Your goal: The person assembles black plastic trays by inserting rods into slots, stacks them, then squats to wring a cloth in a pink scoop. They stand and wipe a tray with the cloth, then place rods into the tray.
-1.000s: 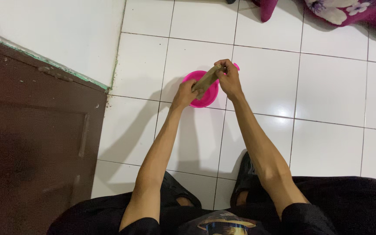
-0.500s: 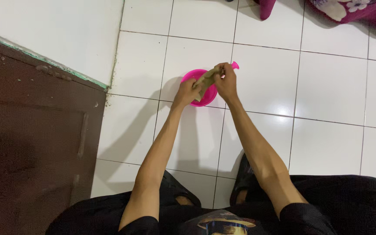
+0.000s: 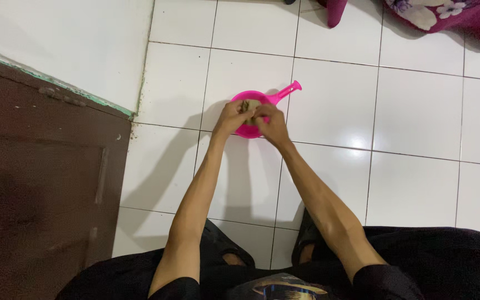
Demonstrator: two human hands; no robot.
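Both hands, left (image 3: 233, 115) and right (image 3: 272, 122), clamp a small brownish lump (image 3: 250, 105) over the pink plastic handled bowl (image 3: 281, 94) at centre frame, catching drips.

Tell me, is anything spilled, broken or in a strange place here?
Nothing looks spilled or broken. Both hands, left hand and right hand, hold a brownish object over a pink scoop that sits on the white tile floor. What the object is cannot be told.

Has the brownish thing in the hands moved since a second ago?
Yes. The brownish object no longer sticks up-right past the pink scoop's rim; it now sits bunched low between both hands, inside it.
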